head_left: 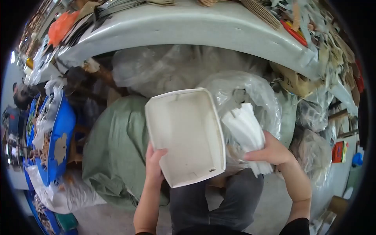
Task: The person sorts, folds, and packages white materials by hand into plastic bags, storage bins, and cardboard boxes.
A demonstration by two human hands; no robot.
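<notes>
A white rectangular tray with raised walls hangs tilted over my lap, its inside facing me and bare apart from a small dark spot near the lower right corner. My left hand grips its left wall, thumb over the rim. To the right, my right hand is closed around a bundle of white strips, fanned at the upper end and hanging below the fingers. Behind the bundle stands an open clear plastic bag, partly hidden by the tray and the strips.
A full green sack stands left of my legs. Blue bins holding scraps are farther left. Across the front runs a pale table edge with stacked strips and an orange bag. More clear bags lie at right.
</notes>
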